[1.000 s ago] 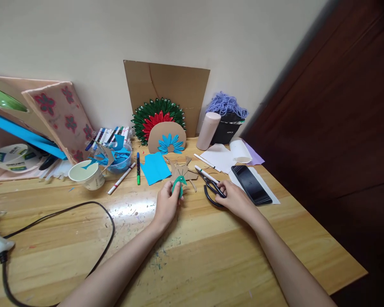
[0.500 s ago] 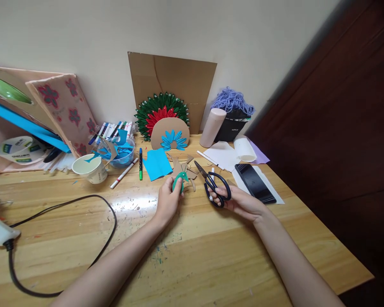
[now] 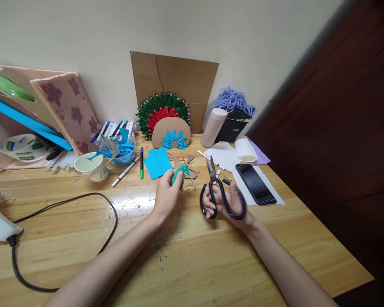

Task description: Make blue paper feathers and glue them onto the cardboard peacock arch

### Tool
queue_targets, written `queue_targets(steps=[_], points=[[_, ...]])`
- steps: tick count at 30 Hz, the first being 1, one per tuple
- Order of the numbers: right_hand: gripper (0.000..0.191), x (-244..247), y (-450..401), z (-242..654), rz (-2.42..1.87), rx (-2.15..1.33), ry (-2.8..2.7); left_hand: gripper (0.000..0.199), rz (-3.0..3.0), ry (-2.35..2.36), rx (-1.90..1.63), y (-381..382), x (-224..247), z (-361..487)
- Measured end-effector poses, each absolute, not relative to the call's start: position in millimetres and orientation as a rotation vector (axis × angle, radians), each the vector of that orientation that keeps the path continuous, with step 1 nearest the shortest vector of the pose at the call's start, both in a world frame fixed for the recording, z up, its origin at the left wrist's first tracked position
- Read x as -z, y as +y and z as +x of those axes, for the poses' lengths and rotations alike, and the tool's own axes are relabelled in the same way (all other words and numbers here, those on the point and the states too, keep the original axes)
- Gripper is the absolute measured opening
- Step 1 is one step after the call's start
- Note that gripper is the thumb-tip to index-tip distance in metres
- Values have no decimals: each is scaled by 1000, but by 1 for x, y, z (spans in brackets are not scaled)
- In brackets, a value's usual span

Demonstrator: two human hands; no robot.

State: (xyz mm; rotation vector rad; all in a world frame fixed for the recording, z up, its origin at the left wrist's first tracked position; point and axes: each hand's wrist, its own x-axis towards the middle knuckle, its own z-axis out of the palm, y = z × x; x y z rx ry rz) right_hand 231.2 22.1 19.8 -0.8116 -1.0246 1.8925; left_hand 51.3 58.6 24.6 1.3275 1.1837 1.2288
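Observation:
Between the thumb and fingers of my left hand (image 3: 168, 189) is a small green cutout (image 3: 182, 172), held above cardboard scraps (image 3: 192, 174). My right hand (image 3: 230, 202) has its fingers through the handles of black-handled scissors (image 3: 213, 172), whose blades are parted and point away from me. A blue sheet (image 3: 158, 163) lies just left of the scraps. Behind it, a rounded cardboard piece with blue petals (image 3: 173, 138) stands against a green and red fan of petals (image 3: 163, 111).
A paper cup (image 3: 92, 167), a tub of blue scraps (image 3: 123, 153) and markers (image 3: 141, 163) are at the left, with a glue gun (image 3: 1, 224) and its cord nearer. At the right are a phone (image 3: 255, 183), a pink cylinder (image 3: 213, 128) and a paper roll (image 3: 245, 149).
The scissors have turned more upright and spread open, and my right hand has shifted slightly nearer to me. My left hand still holds the green cutout, nearly in place.

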Motion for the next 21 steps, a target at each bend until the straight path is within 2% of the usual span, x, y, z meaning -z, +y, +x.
queue_targets(steps=[3,11,21], points=[[76,-18,19,225,-847,-1913,-1042,27,1353,1169,-1220,58,-35,49],[74,-1,14,225,-919,-1766,-1298,27,1414,1159,-1075,58,-37,50],[75,0,11,220,-985,-1708,-1231,27,1453,1155,-1030,52,-34,55]])
